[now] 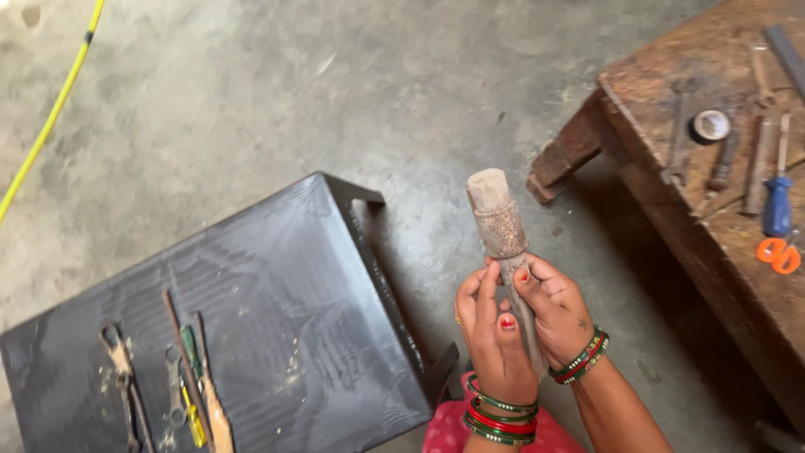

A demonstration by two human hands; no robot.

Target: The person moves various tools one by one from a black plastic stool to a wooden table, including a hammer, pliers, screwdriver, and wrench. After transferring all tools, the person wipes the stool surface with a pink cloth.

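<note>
Grey concrete floor [251, 92] fills most of what we see, with a yellow cable [50, 113] running along its upper left edge; on it stands a dark plastic stool [277, 277] serving as a low worktop, its top dusted with pale shavings; along its near left side lie a rusty pair of pliers [126, 382], a thin metal rod [180, 352], a green and yellow screwdriver [193, 394] and a wooden-handled tool [214, 403], close together and roughly parallel; at the right a worn wooden worktop [671, 210] carries a small roll of tape [711, 125], a blue-handled screwdriver [777, 201], orange-handled scissors [778, 254] and several dull metal tools we cannot make out; between the two worktops, above the floor, we hold a wooden handle [501, 226] upright and slightly tilted, its rounded upper end free, with a rough band wrapped around it just below the tip; our left hand [490, 323] is closed around the lower shaft with the thumb pressed on its front; our right hand [553, 310] grips the same shaft from the other side, fingers curled against it; both wrists wear green and red bangles [501, 417].
</note>
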